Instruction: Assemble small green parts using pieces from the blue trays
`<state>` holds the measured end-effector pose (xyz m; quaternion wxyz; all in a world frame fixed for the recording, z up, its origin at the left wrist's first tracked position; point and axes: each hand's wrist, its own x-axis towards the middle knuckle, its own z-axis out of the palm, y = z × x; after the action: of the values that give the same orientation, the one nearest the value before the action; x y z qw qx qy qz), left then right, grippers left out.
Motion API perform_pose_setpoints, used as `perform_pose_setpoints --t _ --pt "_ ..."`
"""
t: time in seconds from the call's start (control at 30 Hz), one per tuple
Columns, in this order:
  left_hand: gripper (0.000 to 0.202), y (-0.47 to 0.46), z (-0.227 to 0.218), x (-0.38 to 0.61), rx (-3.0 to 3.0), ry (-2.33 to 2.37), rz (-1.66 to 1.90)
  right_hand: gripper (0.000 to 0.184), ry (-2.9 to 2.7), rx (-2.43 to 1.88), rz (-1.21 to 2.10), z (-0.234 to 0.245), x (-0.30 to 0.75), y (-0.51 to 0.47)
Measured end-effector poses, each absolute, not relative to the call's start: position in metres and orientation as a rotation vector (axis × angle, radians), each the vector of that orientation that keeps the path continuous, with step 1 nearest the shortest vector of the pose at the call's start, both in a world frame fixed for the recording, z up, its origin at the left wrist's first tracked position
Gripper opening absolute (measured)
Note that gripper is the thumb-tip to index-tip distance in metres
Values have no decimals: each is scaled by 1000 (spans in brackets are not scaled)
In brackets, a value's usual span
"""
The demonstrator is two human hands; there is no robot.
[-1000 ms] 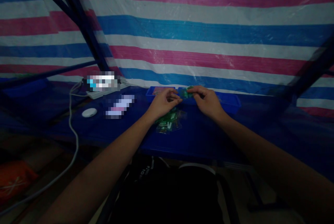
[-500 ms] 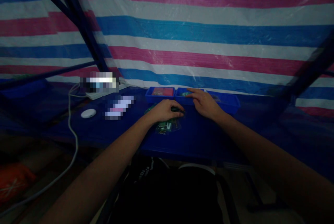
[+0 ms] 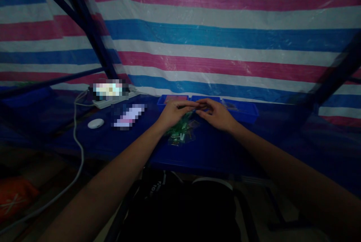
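Observation:
My left hand (image 3: 172, 114) and my right hand (image 3: 216, 114) meet over a blue table (image 3: 214, 148), fingertips almost touching. Both hands have their fingers curled in a pinch on a small thin item between them, too dark to name. Just under the hands lies a pile of small green pieces in clear wrap (image 3: 181, 131). Behind the hands stand small blue trays: one with a pinkish content (image 3: 172, 99) on the left, another (image 3: 243, 109) on the right.
A white power strip (image 3: 113, 100) with a white cable (image 3: 80, 148) lies at the back left, next to a small white oval object (image 3: 96, 123). A striped pink, blue and white tarp (image 3: 214, 39) hangs behind. Dark blue frame bars (image 3: 84, 27) cross at the left.
My right hand came back from the middle tray toward me. My left hand lifted off the pile, and the two now meet above it.

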<state>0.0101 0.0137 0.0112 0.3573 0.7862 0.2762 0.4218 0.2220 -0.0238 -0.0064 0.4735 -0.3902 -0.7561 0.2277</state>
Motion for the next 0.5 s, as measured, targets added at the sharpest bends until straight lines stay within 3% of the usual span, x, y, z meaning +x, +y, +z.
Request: perform_pose_setpoints --t 0.2,0.4,0.5 --pt "22 7 9 19 1974 664 1145 41 -1762 -870 932 -15 208 -25" --pt "48 16 1 20 1950 652 1290 33 -1567 -869 926 -9 212 -21" --pt "43 16 1 18 2025 748 1323 32 -1521 -926 839 -6 218 -20"
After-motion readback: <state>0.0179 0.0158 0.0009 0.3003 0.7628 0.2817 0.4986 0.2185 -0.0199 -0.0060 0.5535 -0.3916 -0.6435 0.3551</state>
